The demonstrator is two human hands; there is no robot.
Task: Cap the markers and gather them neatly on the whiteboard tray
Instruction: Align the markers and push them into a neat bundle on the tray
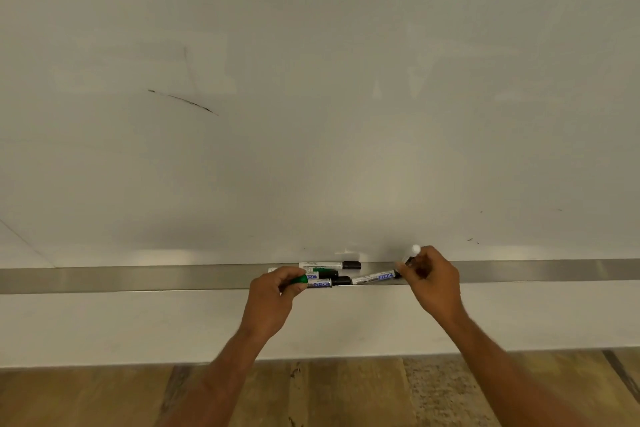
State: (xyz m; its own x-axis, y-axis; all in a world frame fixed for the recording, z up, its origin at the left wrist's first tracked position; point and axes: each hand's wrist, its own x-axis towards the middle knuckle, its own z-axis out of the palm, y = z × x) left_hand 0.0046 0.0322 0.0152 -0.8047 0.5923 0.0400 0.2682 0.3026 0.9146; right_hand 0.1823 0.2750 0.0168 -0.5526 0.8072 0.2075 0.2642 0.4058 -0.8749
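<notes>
Left hand (273,291) pinches a green cap (298,279) at the tray's (138,279) marker cluster (329,274), right hand (431,276) grips a marker (375,277) w/ another: best seat caps straight, then align.

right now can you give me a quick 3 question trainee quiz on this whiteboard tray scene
1. True or false: the left hand is closed on a green marker.
2. Where is the black-capped marker nearest the whiteboard lying? A) on the wooden floor B) on the metal tray C) in the right hand
3. Fill in: the right hand grips one marker with its white end pointing ____.

Key
1. True.
2. B; it lies flat on the tray, untouched by either hand.
3. Up, toward the whiteboard. A second SHOC-labelled marker sits at the fingertips; whether it is held is unclear.
</notes>
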